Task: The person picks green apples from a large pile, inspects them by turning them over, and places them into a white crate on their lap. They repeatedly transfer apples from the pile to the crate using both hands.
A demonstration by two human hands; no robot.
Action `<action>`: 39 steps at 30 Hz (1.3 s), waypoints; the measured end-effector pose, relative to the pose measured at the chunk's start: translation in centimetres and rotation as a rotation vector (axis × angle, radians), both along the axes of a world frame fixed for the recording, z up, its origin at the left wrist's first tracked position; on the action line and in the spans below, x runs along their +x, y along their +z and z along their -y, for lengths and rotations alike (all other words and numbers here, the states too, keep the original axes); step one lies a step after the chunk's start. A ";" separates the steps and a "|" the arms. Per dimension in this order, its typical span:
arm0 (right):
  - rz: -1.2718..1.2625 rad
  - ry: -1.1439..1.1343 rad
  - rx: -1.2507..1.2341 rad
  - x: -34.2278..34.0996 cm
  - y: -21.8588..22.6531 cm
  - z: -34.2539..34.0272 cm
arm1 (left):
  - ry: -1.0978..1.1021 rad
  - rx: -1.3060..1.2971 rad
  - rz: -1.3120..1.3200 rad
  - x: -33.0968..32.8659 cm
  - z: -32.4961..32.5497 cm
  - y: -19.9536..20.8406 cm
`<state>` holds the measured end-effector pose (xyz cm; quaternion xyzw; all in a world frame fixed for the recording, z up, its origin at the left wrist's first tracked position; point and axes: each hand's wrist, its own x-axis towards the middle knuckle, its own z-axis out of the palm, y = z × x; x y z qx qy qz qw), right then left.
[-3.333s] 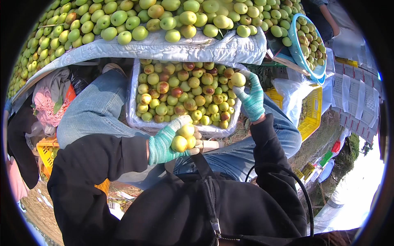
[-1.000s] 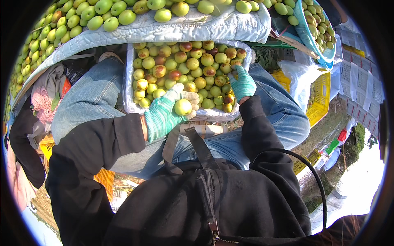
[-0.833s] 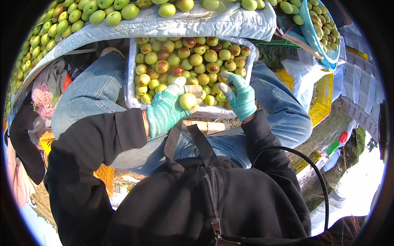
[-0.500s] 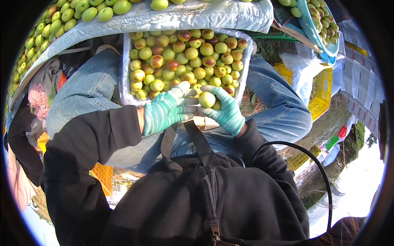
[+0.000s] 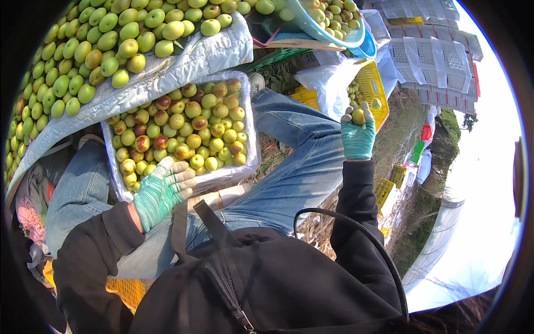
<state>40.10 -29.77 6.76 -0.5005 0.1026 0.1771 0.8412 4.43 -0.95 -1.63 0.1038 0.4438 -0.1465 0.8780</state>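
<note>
My left hand (image 5: 161, 195), in a striped green-and-white glove with greyish fingertips, lies open over the near edge of a lined box (image 5: 253, 146). Its fingers are spread and hold nothing. Round green jujubes (image 5: 193, 140), many with brown-red patches, fill that box between my knees. Out to the right, my right hand (image 5: 359, 140), gloved alike, is closed on a yellowish-green jujube (image 5: 357, 116) by a yellow crate (image 5: 380, 114). Another pale jujube (image 5: 376, 104) shows just beyond its fingers, against the crate wall; I cannot tell whether it is in the air.
A quilted pale cloth (image 5: 219, 53) edges a large heap of green jujubes (image 5: 105, 42) at the far left. Beyond the box, a light-blue basin (image 5: 311, 25) holds more fruit. Clear plastic (image 5: 328, 83) drapes the yellow crate. Grey crates (image 5: 425, 61) are stacked far right.
My right hand has left the lined box and reached right to the yellow crate with fruit in it. My left hand has stayed at the box's near edge. The view has turned right.
</note>
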 end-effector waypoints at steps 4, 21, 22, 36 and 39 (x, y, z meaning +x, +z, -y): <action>0.146 0.421 -0.044 -5.1 -0.5 -2.7 | -0.017 0.081 -0.051 0.3 -0.2 -0.3; 0.371 1.012 -0.750 -13.4 -8.1 -9.3 | 0.287 0.267 0.231 2.6 -8.1 1.9; 0.425 1.095 -0.973 -13.9 -9.3 -9.6 | 0.316 0.232 0.299 2.9 -9.5 2.3; 0.937 1.645 -1.347 -17.4 -14.3 -10.0 | 0.356 0.364 0.142 4.0 -10.0 2.6; 1.029 1.685 -1.495 -18.3 -14.7 -9.9 | 0.351 0.359 0.129 4.0 -9.8 2.7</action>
